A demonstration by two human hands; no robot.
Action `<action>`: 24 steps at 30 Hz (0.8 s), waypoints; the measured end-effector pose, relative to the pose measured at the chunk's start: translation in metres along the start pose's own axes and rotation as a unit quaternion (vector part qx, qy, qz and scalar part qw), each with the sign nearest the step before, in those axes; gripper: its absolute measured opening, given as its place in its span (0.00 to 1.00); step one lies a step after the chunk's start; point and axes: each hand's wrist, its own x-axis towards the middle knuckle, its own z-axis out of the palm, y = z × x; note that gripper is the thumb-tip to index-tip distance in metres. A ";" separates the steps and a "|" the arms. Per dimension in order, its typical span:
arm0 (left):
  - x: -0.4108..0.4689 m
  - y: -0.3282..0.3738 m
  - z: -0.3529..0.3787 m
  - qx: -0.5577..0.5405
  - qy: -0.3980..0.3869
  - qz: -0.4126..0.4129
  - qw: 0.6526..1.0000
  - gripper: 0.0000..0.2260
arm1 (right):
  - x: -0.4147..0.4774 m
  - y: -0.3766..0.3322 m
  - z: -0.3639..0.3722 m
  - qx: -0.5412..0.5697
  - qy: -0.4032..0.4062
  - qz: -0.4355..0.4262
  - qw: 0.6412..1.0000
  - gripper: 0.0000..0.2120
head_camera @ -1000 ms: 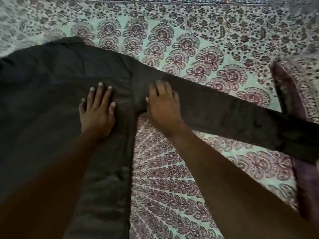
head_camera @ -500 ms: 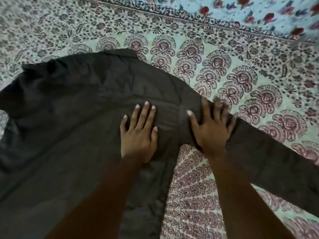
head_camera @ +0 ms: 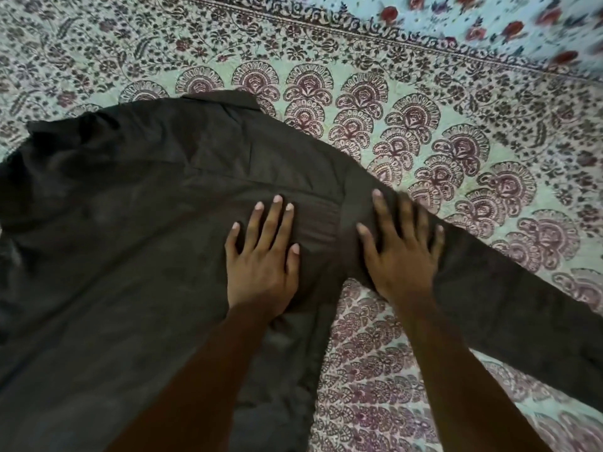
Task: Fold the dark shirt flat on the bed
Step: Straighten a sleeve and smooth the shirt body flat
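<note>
The dark brown cloth shirt (head_camera: 130, 223) lies spread on the patterned bed (head_camera: 424, 109). Left hand (head_camera: 261, 265) and right hand (head_camera: 401, 256) press flat, fingers released, grasping nothing.

One dark shirt (head_camera: 137, 223), one printed bedspread (head_camera: 424, 102), one floral sheet (head_camera: 489, 14), and two hands: left hand (head_camera: 261, 262), right hand (head_camera: 403, 256).

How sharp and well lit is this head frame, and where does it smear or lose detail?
Head view: dim, soft light with no glare; the dark shirt reads nearly black, its folds faint. The left hand is fairly sharp, the right hand shows motion blur at its fingers. The floral sheet at top right smears, while the paisley bedspread stays legible. Wide-angle bending is mild.
</note>
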 end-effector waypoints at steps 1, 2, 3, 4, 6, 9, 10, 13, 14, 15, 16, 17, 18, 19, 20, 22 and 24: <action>0.000 0.000 0.001 -0.003 0.003 -0.001 1.000 0.29 | -0.011 0.023 -0.005 -0.007 -0.001 0.038 0.999 0.31; 0.000 0.001 0.001 -0.005 0.006 -0.002 1.000 0.29 | -0.017 0.042 -0.007 -0.012 -0.001 0.079 0.997 0.32; -0.001 0.001 0.001 -0.003 0.008 -0.003 1.000 0.28 | -0.020 0.052 -0.008 -0.011 -0.004 0.120 0.993 0.32; -0.001 0.001 0.002 -0.001 0.012 -0.002 1.000 0.28 | -0.019 0.056 -0.006 -0.004 -0.002 0.156 0.988 0.32; -0.001 0.002 0.003 -0.003 0.016 0.000 1.000 0.28 | -0.010 0.040 -0.005 0.007 0.022 0.174 0.984 0.32; 0.000 0.001 0.003 -0.007 0.018 -0.002 1.000 0.28 | 0.002 -0.008 -0.001 0.031 0.034 0.043 0.998 0.31; 0.000 0.000 0.004 -0.005 0.019 -0.002 1.000 0.28 | 0.001 -0.019 0.002 0.037 0.026 -0.001 0.999 0.31; 0.001 0.000 0.002 -0.007 0.007 0.005 1.000 0.28 | -0.017 -0.006 0.005 0.039 -0.005 -0.017 0.999 0.29; 0.001 0.000 0.002 -0.012 -0.003 0.005 1.000 0.28 | -0.027 0.012 0.003 0.036 -0.017 -0.005 0.999 0.29; 0.001 0.001 0.001 -0.015 -0.013 0.006 1.000 0.28 | -0.037 0.034 0.000 0.030 -0.021 0.009 0.999 0.29; 0.001 0.004 -0.002 -0.019 -0.020 0.002 1.000 0.29 | -0.048 0.057 -0.005 0.021 -0.017 0.027 0.999 0.29; 0.002 0.010 -0.005 -0.030 -0.024 -0.009 0.999 0.30 | -0.060 0.080 -0.009 0.012 -0.009 0.050 0.999 0.29; 0.004 0.017 -0.008 -0.046 -0.025 -0.024 0.998 0.31 | -0.070 0.099 -0.014 0.006 -0.001 0.074 0.997 0.30; 0.005 0.030 -0.013 -0.061 -0.020 -0.031 0.997 0.30 | -0.078 0.117 -0.018 0.006 0.000 0.097 0.995 0.30; 0.005 0.045 -0.017 -0.067 -0.008 -0.012 0.998 0.29 | -0.083 0.129 -0.021 0.010 -0.006 0.115 0.993 0.30; 0.000 0.086 -0.019 -0.088 0.025 0.100 0.991 0.24 | -0.085 0.144 -0.025 0.027 -0.026 0.134 0.990 0.30; -0.005 0.134 -0.014 -0.150 -0.005 0.213 0.966 0.23 | -0.084 0.149 -0.027 0.024 -0.032 0.122 0.992 0.30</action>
